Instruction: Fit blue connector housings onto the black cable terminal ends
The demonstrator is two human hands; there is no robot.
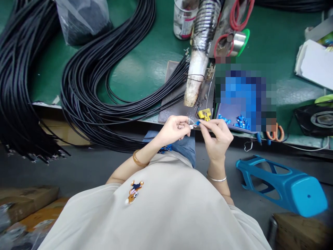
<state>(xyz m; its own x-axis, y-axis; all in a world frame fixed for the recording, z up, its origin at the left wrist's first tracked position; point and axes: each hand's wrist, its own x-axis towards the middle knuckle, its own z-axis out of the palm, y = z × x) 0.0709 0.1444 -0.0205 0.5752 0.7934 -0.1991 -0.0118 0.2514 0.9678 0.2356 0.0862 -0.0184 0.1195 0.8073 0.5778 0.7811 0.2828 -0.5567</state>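
- My left grip (174, 130) pinches a white tip (191, 126); its fingers hide the rest.
- My right grip (217, 137) pinches a blue piece (197, 123) beside it, near the counter (132, 74) edge; from here, contact is unreadable.
- Pixelation covers most of the tray (232, 119).

Tray (232, 116) partly pixelated, blue piece (197, 123) too small to tell

Long, round sheathed cables (85, 76) are plain black, the flat worktop (125, 71) green. The small, shiny pinched piece (197, 123) is blue, the cloth shirt (177, 201) beige with a brown-and-navy animal motif (135, 187).
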